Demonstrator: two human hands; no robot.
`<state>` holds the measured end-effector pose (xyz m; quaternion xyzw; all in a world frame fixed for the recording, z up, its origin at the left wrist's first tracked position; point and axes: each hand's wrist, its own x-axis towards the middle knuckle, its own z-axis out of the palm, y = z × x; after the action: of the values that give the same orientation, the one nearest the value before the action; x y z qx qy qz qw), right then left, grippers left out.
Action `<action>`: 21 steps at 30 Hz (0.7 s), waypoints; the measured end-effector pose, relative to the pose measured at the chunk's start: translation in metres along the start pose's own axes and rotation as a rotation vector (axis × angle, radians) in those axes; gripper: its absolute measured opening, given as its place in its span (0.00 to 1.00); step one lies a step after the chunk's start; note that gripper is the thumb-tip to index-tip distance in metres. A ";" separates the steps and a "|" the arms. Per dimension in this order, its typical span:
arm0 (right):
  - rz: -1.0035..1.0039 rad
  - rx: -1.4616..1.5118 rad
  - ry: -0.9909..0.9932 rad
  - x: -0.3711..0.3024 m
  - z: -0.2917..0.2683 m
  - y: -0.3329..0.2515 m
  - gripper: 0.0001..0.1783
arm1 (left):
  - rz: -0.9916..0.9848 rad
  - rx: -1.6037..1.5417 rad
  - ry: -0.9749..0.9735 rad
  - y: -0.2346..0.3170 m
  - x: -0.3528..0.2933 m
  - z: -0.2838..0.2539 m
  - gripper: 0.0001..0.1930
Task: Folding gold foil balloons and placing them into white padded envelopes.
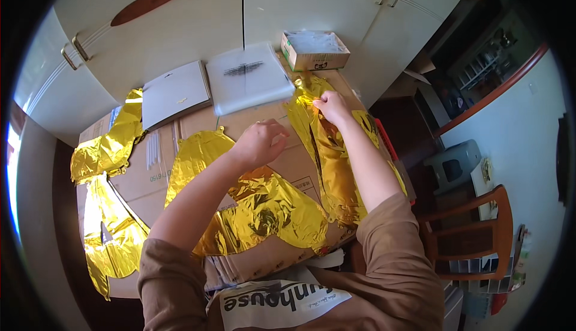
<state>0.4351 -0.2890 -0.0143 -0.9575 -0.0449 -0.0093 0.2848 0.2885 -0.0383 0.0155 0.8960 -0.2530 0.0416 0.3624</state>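
Flat gold foil balloons lie spread over a cardboard-covered table (155, 193). At the right, my right hand (332, 108) is closed in a pinch on the upper part of a long, creased foil balloon (336, 178). My left hand (259, 144) hovers over the middle of the table, fingers loosely curled, thumb apart, with nothing visible in it. Under my left forearm is a wide foil balloon (264, 214), partly hidden by the arm. Two more pieces, a curved foil balloon (108, 148) and a pointed foil balloon (114, 235), lie at the left.
Along the back stand a flat grey-white box (175, 96), a stack of clear plastic bags (247, 85) and an open carton (318, 58) with white contents. Thin white sticks (153, 150) lie near the grey-white box. White cabinets (198, 25) rise behind; a wooden chair (468, 235) stands right.
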 end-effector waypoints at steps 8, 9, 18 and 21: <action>-0.228 0.362 0.043 -0.024 -0.032 0.020 0.13 | 0.017 0.226 0.105 -0.007 0.077 0.056 0.21; -0.258 0.448 0.088 -0.037 -0.046 0.017 0.13 | 0.004 0.277 0.057 -0.009 0.080 0.067 0.23; -0.416 1.473 0.086 -0.138 -0.213 -0.041 0.11 | -0.067 -0.428 0.339 0.038 0.040 0.039 0.26; -0.434 0.809 0.382 -0.184 -0.199 -0.116 0.07 | -0.028 -1.662 0.079 0.134 -0.013 0.014 0.39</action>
<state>0.2431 -0.3163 0.2077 -0.7202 -0.1902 -0.2253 0.6280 0.2107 -0.1237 0.0865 0.3377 -0.1771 -0.1318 0.9150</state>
